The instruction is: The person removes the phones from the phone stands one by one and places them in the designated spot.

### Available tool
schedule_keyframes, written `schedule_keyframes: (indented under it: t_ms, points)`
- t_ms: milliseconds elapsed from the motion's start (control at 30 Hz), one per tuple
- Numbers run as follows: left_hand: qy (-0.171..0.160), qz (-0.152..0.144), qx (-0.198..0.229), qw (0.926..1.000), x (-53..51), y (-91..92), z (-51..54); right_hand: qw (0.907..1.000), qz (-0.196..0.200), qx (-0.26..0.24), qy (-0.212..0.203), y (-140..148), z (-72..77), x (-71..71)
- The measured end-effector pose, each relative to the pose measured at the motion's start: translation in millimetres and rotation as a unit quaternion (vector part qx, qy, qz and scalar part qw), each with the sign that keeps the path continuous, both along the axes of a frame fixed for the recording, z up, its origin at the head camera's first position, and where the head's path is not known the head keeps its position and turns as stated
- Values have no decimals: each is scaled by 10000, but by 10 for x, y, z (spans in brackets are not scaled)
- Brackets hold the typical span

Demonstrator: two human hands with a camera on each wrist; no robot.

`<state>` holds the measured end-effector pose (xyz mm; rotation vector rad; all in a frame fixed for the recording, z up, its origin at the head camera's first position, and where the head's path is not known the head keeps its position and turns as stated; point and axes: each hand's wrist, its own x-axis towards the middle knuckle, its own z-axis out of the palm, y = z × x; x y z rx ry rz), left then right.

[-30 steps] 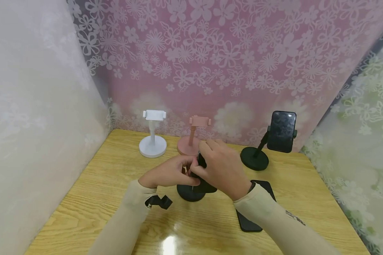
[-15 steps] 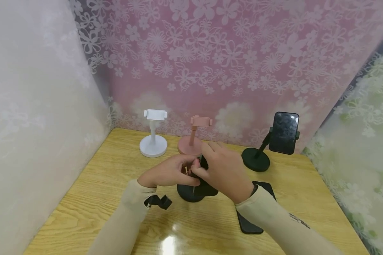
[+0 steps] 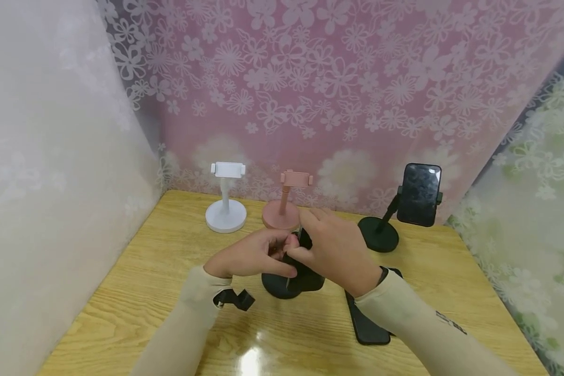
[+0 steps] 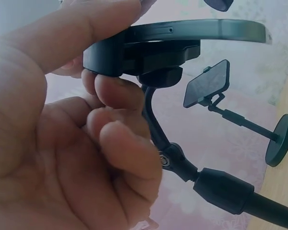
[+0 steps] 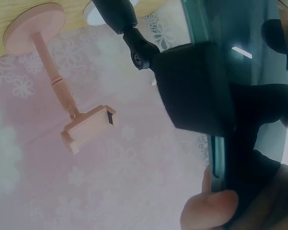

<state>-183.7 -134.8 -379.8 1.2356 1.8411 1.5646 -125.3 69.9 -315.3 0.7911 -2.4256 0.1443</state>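
Observation:
A dark phone [image 3: 305,279] sits in the clamp [image 4: 103,57] of a black phone stand, whose round base [image 3: 279,287] shows below the hands. My left hand [image 3: 249,256] pinches the clamp's end, thumb above and curled fingers underneath. On the other side, my right hand [image 3: 338,250] grips the phone, thumb and fingers at its edges. In the left wrist view the phone lies nearly edge-on above the stand's jointed arm [image 4: 177,163]. A dark clamp end [image 5: 194,91] overlaps the phone's edge in the right wrist view. The hands hide much of the clamp in the head view.
White [image 3: 225,215] and pink [image 3: 280,214] phone stands stand at the back. Another black stand [image 3: 378,234] at the back right bears a phone [image 3: 420,194]. Under my right forearm a black phone [image 3: 368,318] lies on the wooden table [image 3: 136,292].
My right hand and the phone have shifted slightly to the right. My left hand stays at the clamp, nearly still.

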Motion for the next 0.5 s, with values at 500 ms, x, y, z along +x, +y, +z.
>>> schedule_keyframes:
  t_ms: [500]
  points:
    - [-71, -134, 51, 9999, -33, 2, -21, 9995, 263, -101, -161, 57, 21, 13]
